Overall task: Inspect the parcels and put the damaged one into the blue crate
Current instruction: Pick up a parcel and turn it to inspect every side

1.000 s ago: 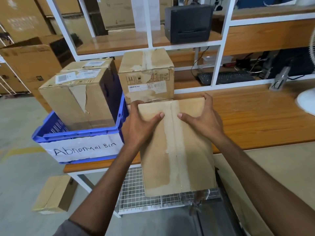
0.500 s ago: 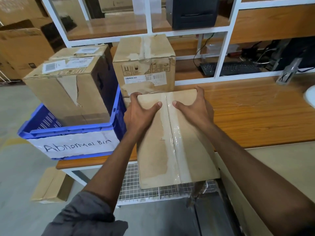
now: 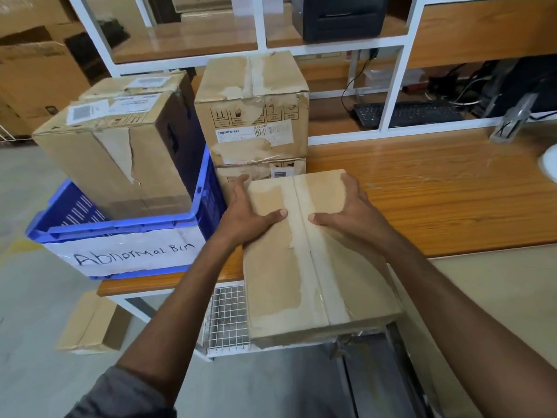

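The long wooden worktop (image 3: 437, 188) carries a blue plastic crate (image 3: 126, 227) labelled "Abnormal Bin", with a torn brown cardboard box (image 3: 120, 152) standing in it. Just beside it are stacked taped cartons (image 3: 256, 116). A flat taped cardboard parcel (image 3: 313, 267) overhangs the front edge, its near end probably unsupported. The left hand (image 3: 247, 215) and right hand (image 3: 352, 212) each have their grip clamped on its far corners, thumbs on top.

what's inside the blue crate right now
Two cardboard parcels: a torn-front parcel nearest, another parcel behind it. The blue crate walls hide their bases and the floor.
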Demonstrator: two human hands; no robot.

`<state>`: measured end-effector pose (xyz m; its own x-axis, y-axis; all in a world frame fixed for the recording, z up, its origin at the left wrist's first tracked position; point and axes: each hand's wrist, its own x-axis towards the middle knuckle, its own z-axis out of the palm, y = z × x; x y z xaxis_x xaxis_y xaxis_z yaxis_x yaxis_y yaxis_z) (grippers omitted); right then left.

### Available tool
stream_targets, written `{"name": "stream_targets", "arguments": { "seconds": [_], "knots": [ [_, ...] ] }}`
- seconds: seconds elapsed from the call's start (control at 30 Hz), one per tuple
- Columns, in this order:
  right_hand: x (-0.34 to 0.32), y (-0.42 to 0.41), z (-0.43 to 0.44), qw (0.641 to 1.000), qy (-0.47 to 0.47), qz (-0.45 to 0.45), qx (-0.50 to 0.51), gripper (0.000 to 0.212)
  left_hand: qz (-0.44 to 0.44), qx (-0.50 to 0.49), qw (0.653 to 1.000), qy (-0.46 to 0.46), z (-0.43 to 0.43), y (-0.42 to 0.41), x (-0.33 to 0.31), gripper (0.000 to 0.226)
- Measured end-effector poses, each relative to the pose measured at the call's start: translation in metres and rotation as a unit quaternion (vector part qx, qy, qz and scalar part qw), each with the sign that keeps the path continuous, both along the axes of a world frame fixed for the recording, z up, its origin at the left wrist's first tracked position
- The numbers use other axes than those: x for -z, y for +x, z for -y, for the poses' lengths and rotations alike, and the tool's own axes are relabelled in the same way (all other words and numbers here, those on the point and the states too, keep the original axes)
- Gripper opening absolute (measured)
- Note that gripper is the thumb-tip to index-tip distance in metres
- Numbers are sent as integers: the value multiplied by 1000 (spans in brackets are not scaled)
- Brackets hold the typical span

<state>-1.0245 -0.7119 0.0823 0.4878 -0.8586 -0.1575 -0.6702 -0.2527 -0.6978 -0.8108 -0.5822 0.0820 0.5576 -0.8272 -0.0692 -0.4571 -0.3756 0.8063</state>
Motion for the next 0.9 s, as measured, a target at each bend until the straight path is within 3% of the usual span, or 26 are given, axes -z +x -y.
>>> {"name": "stream_targets", "arguments": {
  "seconds": [0.1,0.27,0.43,0.57,0.67,0.73,0.9],
  "knots": [
    [2,4,-6,1000,-2,-14,-6,120,66,-40,997,-14,2,-8,5,98],
    [-2,15,2,999,-9,-1,49,113,42,25,996,68,4,-4,0,84],
    [6,31,6,995,-63,5,74,94,61,12,998,1,14,3,6,63],
    [-1,45,13,993,-83,-4,88,87,192,26,981,28,30,6,0,55],
    [-5,46,6,984,-151,-34,86,76,272,49,958,75,27,-2,-5,53],
    [-3,37,-5,979,-188,-41,74,63,258,79,960,76,15,-6,-8,48],
    [4,0,-37,995,-97,-13,9,63,184,154,967,86,-31,-13,-9,60]
  ]
}}
